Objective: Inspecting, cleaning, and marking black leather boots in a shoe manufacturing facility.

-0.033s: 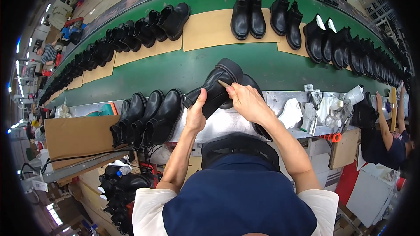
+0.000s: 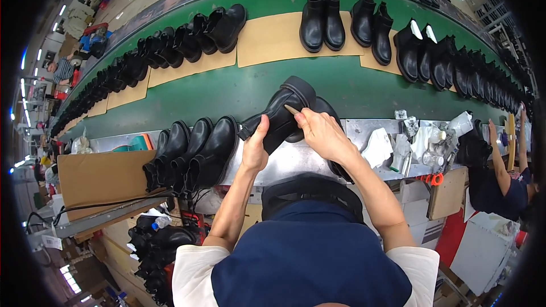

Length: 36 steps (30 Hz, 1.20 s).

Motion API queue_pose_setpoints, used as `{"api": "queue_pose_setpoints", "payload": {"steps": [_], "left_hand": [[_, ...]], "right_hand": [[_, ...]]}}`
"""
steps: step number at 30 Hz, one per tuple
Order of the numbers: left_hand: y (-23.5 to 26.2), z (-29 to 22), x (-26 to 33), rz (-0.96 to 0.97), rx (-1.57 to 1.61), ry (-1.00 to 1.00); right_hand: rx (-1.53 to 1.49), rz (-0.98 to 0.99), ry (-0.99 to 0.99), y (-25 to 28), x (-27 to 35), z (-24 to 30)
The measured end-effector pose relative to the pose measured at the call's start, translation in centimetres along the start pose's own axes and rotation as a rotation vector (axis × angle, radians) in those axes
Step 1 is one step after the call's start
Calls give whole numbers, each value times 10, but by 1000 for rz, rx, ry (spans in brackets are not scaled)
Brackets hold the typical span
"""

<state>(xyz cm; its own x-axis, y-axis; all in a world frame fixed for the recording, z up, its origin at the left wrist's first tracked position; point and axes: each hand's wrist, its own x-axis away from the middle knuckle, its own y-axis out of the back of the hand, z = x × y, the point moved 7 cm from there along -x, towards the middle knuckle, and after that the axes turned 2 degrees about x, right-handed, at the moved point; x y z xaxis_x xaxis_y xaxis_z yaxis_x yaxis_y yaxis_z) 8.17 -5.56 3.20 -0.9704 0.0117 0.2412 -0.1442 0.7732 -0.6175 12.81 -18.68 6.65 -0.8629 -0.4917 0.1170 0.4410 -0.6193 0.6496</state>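
Observation:
My left hand (image 2: 257,146) grips a black ankle boot (image 2: 276,115) by its shaft, so the boot lies slanted over the metal bench edge (image 2: 267,167). Its thick sole points away from me. In my right hand (image 2: 324,131), a tan stick with a tapered tip (image 2: 292,110) is pinched, and the tip rests at the side of that boot. Partly hidden behind my right hand and forearm is a second black boot (image 2: 327,112). Several more black boots (image 2: 213,153) stand on the bench left of my left hand.
A green conveyor belt (image 2: 199,91) runs across, carrying rows of black boots on cardboard sheets (image 2: 273,40). On the right of the bench are white cloths (image 2: 377,146) and plastic bottles (image 2: 435,159). A cardboard panel (image 2: 105,182) stands left. A co-worker's arms (image 2: 500,148) show at far right.

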Motion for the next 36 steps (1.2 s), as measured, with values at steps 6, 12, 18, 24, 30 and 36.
{"api": "queue_pose_setpoints", "payload": {"steps": [6, 12, 18, 24, 30, 36], "left_hand": [[0, -3, -2, -40, -88, -72], [-1, 2, 2, -23, -52, -24], [2, -2, -2, -29, -107, -46], [-1, 4, 8, -77, -78, -79], [14, -10, 2, -123, -193, -168], [-24, -42, 21, 562, -1428, -80]], "right_hand": [[-116, -21, -15, -1, 6, -10], [-123, 41, -73, 4, 0, -3], [-247, 43, -88, 2, 7, -10], [-199, -11, -79, 3, 11, -6], [-55, 25, -96, 5, 30, -28], [249, -9, -377, 45, 85, -97]]}}
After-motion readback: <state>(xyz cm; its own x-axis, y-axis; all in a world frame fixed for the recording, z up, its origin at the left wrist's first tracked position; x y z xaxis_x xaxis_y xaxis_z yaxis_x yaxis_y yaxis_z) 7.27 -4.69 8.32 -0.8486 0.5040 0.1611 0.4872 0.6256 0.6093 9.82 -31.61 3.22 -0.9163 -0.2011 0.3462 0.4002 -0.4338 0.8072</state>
